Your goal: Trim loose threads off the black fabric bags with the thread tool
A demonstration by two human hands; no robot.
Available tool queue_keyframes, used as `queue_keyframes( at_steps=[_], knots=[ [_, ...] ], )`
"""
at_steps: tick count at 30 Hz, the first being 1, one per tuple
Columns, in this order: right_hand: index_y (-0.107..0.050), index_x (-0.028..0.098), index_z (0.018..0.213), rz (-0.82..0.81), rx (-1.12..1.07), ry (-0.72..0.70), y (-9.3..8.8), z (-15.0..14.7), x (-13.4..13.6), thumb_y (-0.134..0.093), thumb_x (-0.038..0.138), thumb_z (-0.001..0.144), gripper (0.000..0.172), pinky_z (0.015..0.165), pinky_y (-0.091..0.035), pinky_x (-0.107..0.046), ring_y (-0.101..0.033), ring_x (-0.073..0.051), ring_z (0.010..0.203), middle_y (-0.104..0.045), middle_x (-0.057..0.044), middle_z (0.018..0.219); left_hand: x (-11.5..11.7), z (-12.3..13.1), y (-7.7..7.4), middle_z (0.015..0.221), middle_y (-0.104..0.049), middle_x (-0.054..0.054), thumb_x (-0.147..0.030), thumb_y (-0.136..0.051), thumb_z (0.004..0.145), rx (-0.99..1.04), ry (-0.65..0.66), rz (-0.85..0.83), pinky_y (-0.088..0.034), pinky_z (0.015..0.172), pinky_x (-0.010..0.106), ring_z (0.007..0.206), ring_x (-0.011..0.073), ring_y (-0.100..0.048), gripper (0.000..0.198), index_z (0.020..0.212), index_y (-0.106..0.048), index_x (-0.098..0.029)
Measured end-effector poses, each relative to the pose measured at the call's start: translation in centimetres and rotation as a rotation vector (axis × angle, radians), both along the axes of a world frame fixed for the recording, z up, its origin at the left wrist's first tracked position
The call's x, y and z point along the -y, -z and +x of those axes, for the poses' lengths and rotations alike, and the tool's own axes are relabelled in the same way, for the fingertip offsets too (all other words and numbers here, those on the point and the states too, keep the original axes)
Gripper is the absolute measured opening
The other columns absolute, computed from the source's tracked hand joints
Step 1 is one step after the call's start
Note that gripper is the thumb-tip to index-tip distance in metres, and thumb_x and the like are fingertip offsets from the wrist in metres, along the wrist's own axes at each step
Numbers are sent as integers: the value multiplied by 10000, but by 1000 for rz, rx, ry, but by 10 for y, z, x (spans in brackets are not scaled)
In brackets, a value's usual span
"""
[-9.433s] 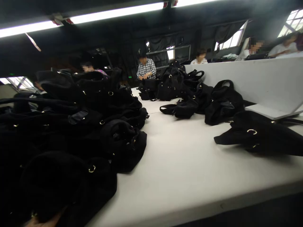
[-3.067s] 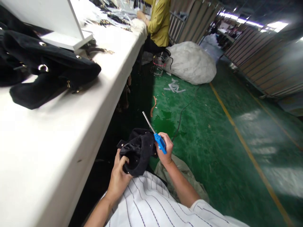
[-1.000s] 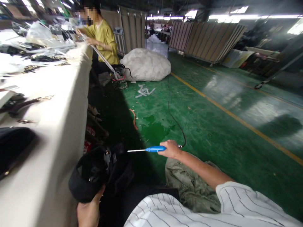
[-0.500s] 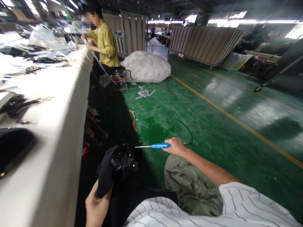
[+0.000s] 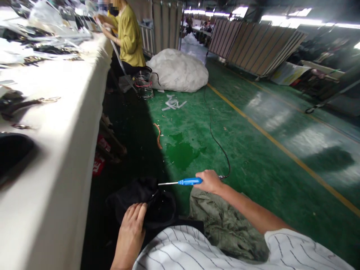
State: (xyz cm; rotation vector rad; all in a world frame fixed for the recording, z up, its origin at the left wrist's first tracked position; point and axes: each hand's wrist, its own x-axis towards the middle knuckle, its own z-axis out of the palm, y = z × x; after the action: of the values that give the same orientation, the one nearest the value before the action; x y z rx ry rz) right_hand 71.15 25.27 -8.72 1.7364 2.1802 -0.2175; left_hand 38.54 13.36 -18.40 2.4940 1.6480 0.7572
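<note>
Workshop hall, glossy green painted floor; long white surface along my view's left edge.

- Tool: blue plastic handle, thin bare metal shaft. Long axis nearly level; shaft points left toward the bag, its tip at the bag's upper edge. I cannot tell whether it touches.
- Right hand: grip closed round the handle's rear end.
- Black bag: soft, matte, crumpled fabric in the lap, beside the surface's edge.
- Left hand: fingers laid over the bag's near side; I cannot tell whether the grip closes on it.
- Black cable: thin, snaking across the floor toward the right hand.
- White sack: bulging, rounded, farther off.
- Person in a yellow top, working at the surface's far end.
</note>
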Motion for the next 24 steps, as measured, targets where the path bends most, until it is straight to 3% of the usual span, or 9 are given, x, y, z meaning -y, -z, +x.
queue_keyframes(
  at_steps=[3, 9, 12, 17, 21, 24],
  knots=[
    [-717, 262, 751, -8, -21, -33, -3, -19, -4, -641, 497, 785, 250, 645, -415, -260, -709, -227, 777, -751, -34, 774, 14, 3, 8, 1097, -604, 99, 106, -392, 679, -4, -52, -119, -508, 978, 425, 1028, 239, -551, 777, 1426, -364, -109],
    [-725, 259, 759, -26, -61, -133, -9, -46, -20, -630, 509, 783, 269, 645, -425, -270, -708, -232, 771, -748, -41, 767, 33, -5, 14, 1069, -602, 69, 111, -402, 668, 14, -90, -236, -514, 953, 380, 1028, 233, -527, 713, 1318, -547, -145],
    [-728, 258, 773, 8, -66, -131, -11, -62, -23, -618, 501, 793, 267, 642, -426, -268, -710, -232, 778, -750, -41, 779, 29, -8, 8, 1054, -607, 70, 120, -391, 657, 68, -139, -270, -532, 906, 348, 986, 216, -524, 719, 1299, -584, -140],
    [-731, 274, 772, 9, -115, -241, -15, -87, -33, -621, 532, 782, 281, 650, -443, -273, -710, -237, 781, -748, -31, 764, 13, -11, 2, 999, -624, 72, 122, -383, 654, 70, -111, -295, -543, 856, 327, 933, 208, -533, 708, 1262, -632, -140],
    [-746, 254, 789, 51, 0, -135, -15, -88, -50, -595, 468, 799, 263, 668, -465, -279, -716, -247, 804, -755, -62, 802, 20, -11, 6, 1012, -619, 76, 129, -379, 637, 68, -99, -275, -542, 880, 333, 956, 210, -532, 733, 1274, -626, -135],
    [-747, 257, 769, 22, 6, -171, -14, -79, -51, -597, 470, 787, 261, 664, -474, -278, -715, -246, 779, -751, -59, 777, 31, -11, 11, 1067, -612, 73, 142, -363, 622, 70, -121, -244, -535, 924, 345, 1013, 212, -523, 779, 1301, -605, -152]
  ],
)
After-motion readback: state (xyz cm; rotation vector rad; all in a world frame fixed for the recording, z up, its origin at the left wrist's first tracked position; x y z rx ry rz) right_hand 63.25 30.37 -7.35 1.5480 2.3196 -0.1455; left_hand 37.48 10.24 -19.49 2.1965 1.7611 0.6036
